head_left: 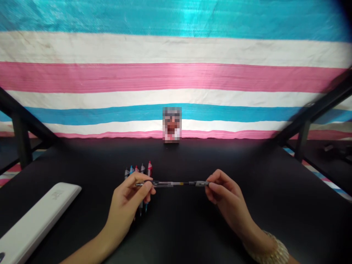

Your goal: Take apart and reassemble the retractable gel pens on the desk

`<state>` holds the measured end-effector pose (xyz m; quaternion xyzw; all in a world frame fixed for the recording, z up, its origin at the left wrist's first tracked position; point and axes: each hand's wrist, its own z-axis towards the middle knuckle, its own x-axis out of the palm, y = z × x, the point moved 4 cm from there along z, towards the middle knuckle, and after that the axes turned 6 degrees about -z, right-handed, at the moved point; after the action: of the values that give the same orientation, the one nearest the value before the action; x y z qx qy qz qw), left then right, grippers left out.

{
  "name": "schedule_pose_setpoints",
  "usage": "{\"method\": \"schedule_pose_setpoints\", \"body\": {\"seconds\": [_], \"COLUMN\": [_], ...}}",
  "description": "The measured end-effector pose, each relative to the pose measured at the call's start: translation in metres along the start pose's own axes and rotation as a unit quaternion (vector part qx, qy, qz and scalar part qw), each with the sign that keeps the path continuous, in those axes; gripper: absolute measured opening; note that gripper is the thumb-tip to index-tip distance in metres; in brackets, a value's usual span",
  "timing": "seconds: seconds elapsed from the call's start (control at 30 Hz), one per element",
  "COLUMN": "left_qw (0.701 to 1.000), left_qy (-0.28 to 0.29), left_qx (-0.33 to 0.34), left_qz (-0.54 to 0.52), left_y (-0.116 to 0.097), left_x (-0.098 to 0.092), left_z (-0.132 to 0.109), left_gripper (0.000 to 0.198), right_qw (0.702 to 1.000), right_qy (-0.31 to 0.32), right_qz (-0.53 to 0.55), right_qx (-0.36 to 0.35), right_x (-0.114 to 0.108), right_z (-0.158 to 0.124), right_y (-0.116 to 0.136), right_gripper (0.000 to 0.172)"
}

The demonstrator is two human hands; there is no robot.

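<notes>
Left hand [123,201]: I'm pinching the pen barrel [164,184], partly blocking the pen row [150,169].
Right hand [229,196]: I'm pinching its grey end piece [201,183].
Table [181,227] left: white object [41,219] is lying.

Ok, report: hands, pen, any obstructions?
Left grip holds clear plastic pen barrel. Right grip pinches grey pen end. Slim translucent refill between. Multicoloured plastic pens partly hidden by left grip.

Grey-black pen [181,183], black table [181,227], striped sheet [176,77]
</notes>
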<state>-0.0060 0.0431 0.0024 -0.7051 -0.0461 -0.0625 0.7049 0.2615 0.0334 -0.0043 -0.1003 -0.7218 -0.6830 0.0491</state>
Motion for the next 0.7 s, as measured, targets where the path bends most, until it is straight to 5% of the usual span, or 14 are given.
{"method": "schedule_pose_setpoints", "body": {"seconds": [0.17,0.7], "left_qw": [1.0,1.0], "left_qy": [-0.004,-0.007], "left_qx": [0.004,0.002], "left_qz": [-0.024,-0.014], "left_y": [0.0021,-0.0003], "left_x": [-0.0031,-0.0008], "left_z": [0.0005,-0.0002], "left_gripper": [0.013,0.013], "right_qw": [0.999,0.999], "right_qy": [-0.036,-0.015], "right_qz": [0.014,-0.002], "right_qx": [-0.026,-0.039], "right_x": [-0.0057,-0.0043], "right_z": [0.0005,-0.0014], "right_y": [0.0017,0.0018], "right_gripper": [0.013,0.011]}}
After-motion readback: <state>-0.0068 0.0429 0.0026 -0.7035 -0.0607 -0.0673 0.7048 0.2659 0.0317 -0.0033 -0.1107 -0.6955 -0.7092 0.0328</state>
